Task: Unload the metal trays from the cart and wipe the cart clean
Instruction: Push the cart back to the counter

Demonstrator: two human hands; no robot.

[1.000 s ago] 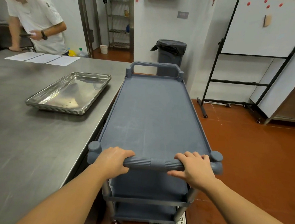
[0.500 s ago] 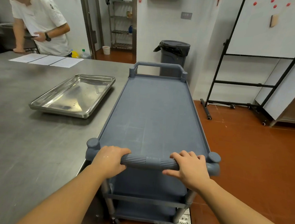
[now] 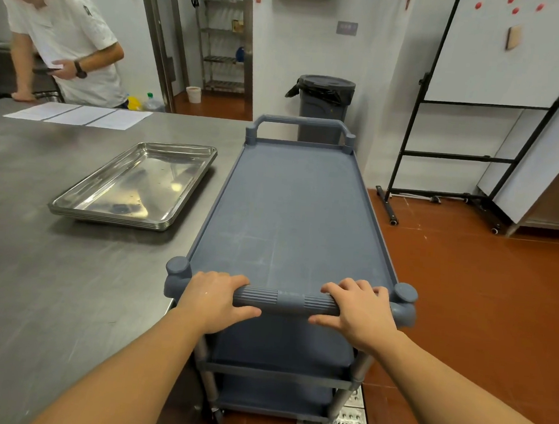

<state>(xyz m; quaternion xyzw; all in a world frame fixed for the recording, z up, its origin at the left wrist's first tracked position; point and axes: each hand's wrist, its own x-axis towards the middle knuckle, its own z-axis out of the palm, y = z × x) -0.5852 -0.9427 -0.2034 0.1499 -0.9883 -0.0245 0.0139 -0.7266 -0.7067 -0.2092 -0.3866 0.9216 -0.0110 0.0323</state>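
Head view: the left hand point(image 3: 212, 302) and the right hand point(image 3: 358, 313) hold the near handle point(image 3: 286, 301) of the grey cart point(image 3: 291, 212) just as half a second before, fingers curled over the bar and thumbs under it. The cart stands beside the bench point(image 3: 32, 276), its top shelf bare. The stack of metal trays point(image 3: 136, 184) lies on the bench, left of the cart, unmoved.

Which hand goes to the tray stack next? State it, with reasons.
Left, likely. The left hand grips the cart handle on the table side, nearest the tray stack; the right hand must cross the cart.
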